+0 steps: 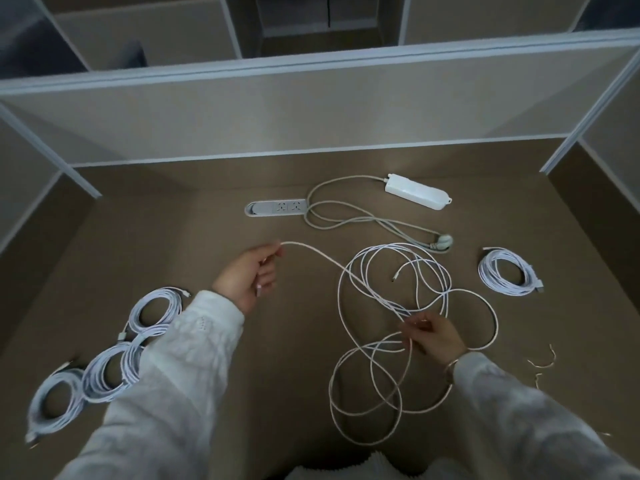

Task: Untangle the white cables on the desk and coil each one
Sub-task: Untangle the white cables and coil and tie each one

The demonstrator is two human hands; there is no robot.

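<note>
A loose white cable (pixel 398 341) lies in tangled loops on the brown desk (pixel 277 375), right of centre. My left hand (pixel 247 273) pinches one stretch of it and holds it out to the left, so a strand runs taut from my fingers down into the tangle. My right hand (pixel 433 336) grips strands in the middle of the loops. One free plug end (pixel 394 279) lies inside the loops. Three coiled white cables rest at the left: coil (pixel 156 308), coil (pixel 107 374) and coil (pixel 52 400). Another coiled cable (pixel 507 271) sits at the right.
A white power strip (pixel 417 192) with its grey cord (pixel 346 216) lies at the back, beside a desk socket panel (pixel 277 207). Thin twist ties (pixel 543 362) lie at the right. Grey partition walls (pixel 311 109) enclose the desk on three sides.
</note>
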